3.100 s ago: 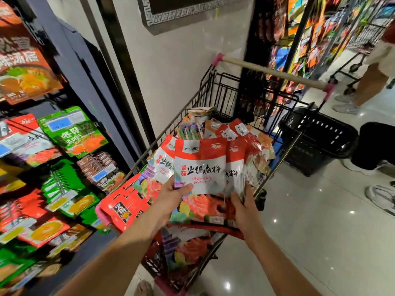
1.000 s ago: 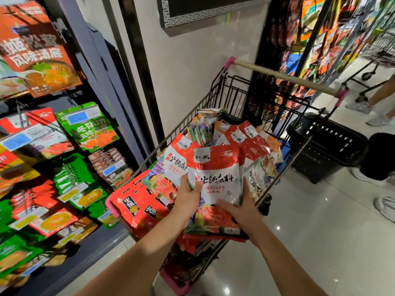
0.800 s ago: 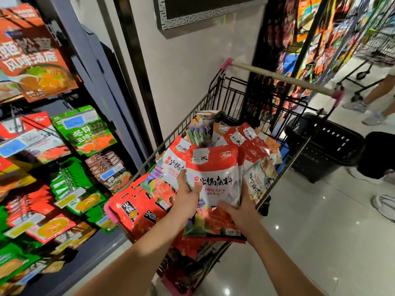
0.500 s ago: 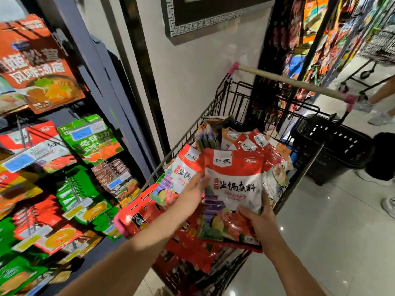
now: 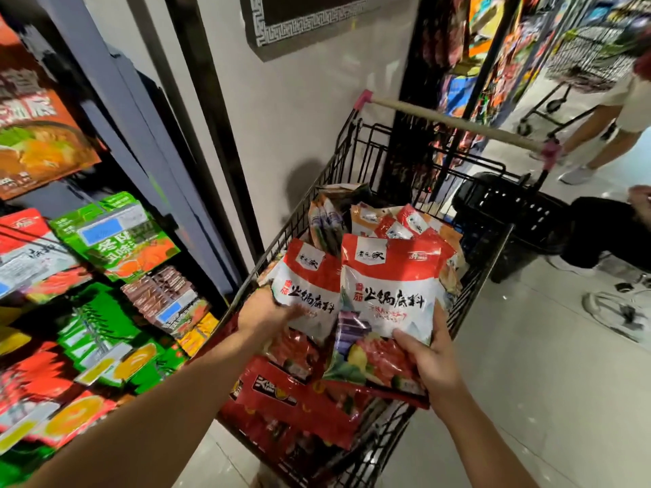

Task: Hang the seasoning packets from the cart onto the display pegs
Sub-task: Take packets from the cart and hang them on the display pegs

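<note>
right hand [image 5: 436,368] clamps packet stack [image 5: 387,297] by its near edge above the cart [image 5: 482,276]. left hand [image 5: 267,313] touches left packet [image 5: 306,276]; grip unclear, blurred. advise squaring top edges before approaching left pegs [image 5: 42,243].

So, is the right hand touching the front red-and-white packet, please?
Touching. The head view shows the right hand gripping the front red-and-white packet, thumb across its lower face.

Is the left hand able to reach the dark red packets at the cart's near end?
Probably yes: the dark red packets lie exposed just below the left hand, nothing between.
</note>
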`<state>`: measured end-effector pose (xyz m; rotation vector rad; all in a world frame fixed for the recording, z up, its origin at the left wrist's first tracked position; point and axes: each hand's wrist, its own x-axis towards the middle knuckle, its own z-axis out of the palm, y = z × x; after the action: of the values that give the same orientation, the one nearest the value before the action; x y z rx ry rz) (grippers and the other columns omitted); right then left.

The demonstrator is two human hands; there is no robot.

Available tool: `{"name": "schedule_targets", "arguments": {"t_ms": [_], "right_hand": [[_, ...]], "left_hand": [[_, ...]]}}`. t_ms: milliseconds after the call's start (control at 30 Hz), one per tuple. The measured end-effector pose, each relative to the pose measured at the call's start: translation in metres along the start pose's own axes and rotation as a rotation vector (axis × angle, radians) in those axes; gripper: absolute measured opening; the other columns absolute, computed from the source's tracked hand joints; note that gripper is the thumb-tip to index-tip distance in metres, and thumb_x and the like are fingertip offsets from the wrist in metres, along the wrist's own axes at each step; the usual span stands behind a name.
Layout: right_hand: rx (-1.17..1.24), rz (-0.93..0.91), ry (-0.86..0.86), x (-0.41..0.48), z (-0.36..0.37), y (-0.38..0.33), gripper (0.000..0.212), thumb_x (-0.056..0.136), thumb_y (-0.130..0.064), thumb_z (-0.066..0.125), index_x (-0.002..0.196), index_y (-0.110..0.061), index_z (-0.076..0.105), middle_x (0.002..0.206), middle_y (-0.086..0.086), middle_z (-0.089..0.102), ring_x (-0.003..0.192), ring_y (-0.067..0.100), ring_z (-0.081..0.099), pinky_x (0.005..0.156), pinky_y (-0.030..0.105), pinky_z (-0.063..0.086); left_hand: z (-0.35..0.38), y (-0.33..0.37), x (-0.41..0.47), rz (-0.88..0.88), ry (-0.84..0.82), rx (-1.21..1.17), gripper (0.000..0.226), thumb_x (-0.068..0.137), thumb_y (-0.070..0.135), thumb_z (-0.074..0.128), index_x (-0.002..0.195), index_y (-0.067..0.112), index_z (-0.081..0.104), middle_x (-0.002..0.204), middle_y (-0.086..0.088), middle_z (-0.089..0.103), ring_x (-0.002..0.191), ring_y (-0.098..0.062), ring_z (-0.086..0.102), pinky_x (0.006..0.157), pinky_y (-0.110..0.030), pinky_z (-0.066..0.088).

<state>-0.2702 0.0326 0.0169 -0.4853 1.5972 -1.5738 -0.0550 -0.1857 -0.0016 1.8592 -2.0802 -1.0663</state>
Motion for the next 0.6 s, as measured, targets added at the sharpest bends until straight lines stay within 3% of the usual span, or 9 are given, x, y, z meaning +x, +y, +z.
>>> {"name": "schedule_targets", "arguments": {"t_ms": [67, 167, 233, 267, 333, 400, 500, 533, 600], "right_hand": [[0.013, -0.009, -0.019, -0.002, 0.003, -0.004, 0.085, 0.086, -0.002, 0.077, 0.149, -0.044, 0.039, 0.138, -0.003, 0.064, 0.117, 0.02, 0.069, 0.096, 0.045, 0.058], [-0.013, -0.024, -0.085, -0.002, 0.008, -0.009, 0.091, 0.081, -0.02, 0.086, 0.151, -0.048, 0.035, 0.147, -0.006, 0.056, 0.12, 0.017, 0.068, 0.091, 0.04, 0.061], [-0.009, -0.031, -0.118, -0.003, 0.016, -0.011, 0.087, 0.084, -0.016, 0.083, 0.151, -0.044, 0.034, 0.142, -0.005, 0.058, 0.105, 0.01, 0.073, 0.079, 0.031, 0.063], [-0.025, -0.044, -0.151, -0.002, 0.02, -0.011, 0.087, 0.083, -0.018, 0.083, 0.151, -0.043, 0.037, 0.141, -0.003, 0.06, 0.102, 0.013, 0.074, 0.08, 0.034, 0.063], [-0.089, -0.068, -0.198, -0.003, 0.034, -0.013, 0.077, 0.083, -0.021, 0.085, 0.145, -0.043, 0.045, 0.137, -0.003, 0.065, 0.103, 0.009, 0.073, 0.085, 0.037, 0.062], [-0.106, -0.098, -0.263, -0.007, 0.053, -0.017, 0.069, 0.089, -0.011, 0.078, 0.144, -0.039, 0.045, 0.127, -0.013, 0.065, 0.097, -0.009, 0.069, 0.081, 0.019, 0.057], [-0.149, -0.105, -0.347, -0.014, 0.089, -0.018, 0.08, 0.09, -0.016, 0.079, 0.155, -0.037, 0.036, 0.135, -0.017, 0.061, 0.118, -0.005, 0.062, 0.093, 0.018, 0.05], [-0.167, -0.097, -0.376, -0.018, 0.102, -0.017, 0.074, 0.09, -0.015, 0.079, 0.152, -0.032, 0.043, 0.125, -0.018, 0.068, 0.113, -0.002, 0.066, 0.088, 0.016, 0.053], [-0.167, -0.108, -0.43, -0.025, 0.128, -0.012, 0.071, 0.087, -0.014, 0.08, 0.148, -0.03, 0.048, 0.118, -0.013, 0.074, 0.109, 0.013, 0.071, 0.087, 0.03, 0.059]], "left_hand": [[-0.006, 0.001, -0.005, 0.047, 0.01, -0.057, 0.038, 0.081, 0.05, 0.082, 0.104, 0.023, 0.068, 0.098, -0.002, 0.073, 0.092, -0.025, 0.07, 0.08, -0.036, 0.056], [-0.015, -0.001, -0.022, 0.095, 0.062, -0.291, 0.03, 0.094, 0.033, 0.073, 0.118, 0.017, 0.07, 0.104, -0.004, 0.076, 0.098, -0.026, 0.07, 0.082, -0.035, 0.056], [-0.026, -0.005, -0.041, 0.119, 0.156, -0.404, 0.016, 0.096, 0.025, 0.071, 0.107, 0.014, 0.068, 0.084, 0.0, 0.071, 0.076, -0.019, 0.064, 0.064, -0.03, 0.049], [-0.033, -0.008, -0.051, 0.134, 0.206, -0.459, 0.01, 0.095, 0.023, 0.072, 0.095, 0.015, 0.066, 0.07, 0.005, 0.066, 0.062, -0.012, 0.058, 0.055, -0.028, 0.044], [-0.047, -0.016, -0.074, 0.145, 0.291, -0.542, 0.021, 0.093, 0.019, 0.075, 0.08, 0.022, 0.059, 0.051, 0.013, 0.054, 0.044, 0.001, 0.047, 0.048, -0.025, 0.035], [-0.064, -0.028, -0.094, 0.116, 0.379, -0.573, 0.03, 0.091, 0.016, 0.076, 0.073, 0.024, 0.053, 0.044, 0.014, 0.05, 0.039, 0.002, 0.045, 0.046, -0.019, 0.033], [-0.086, -0.061, -0.118, 0.062, 0.434, -0.69, 0.031, 0.085, 0.033, 0.079, 0.068, 0.028, 0.053, 0.044, 0.007, 0.044, 0.046, -0.016, 0.042, 0.054, -0.032, 0.037], [-0.092, -0.076, -0.124, 0.052, 0.448, -0.733, 0.027, 0.082, 0.042, 0.078, 0.07, 0.032, 0.055, 0.047, 0.005, 0.039, 0.048, -0.02, 0.038, 0.057, -0.039, 0.035], [-0.104, -0.11, -0.132, 0.024, 0.485, -0.764, 0.026, 0.08, 0.047, 0.076, 0.072, 0.033, 0.056, 0.051, 0.005, 0.039, 0.05, -0.02, 0.038, 0.057, -0.047, 0.034]]}}
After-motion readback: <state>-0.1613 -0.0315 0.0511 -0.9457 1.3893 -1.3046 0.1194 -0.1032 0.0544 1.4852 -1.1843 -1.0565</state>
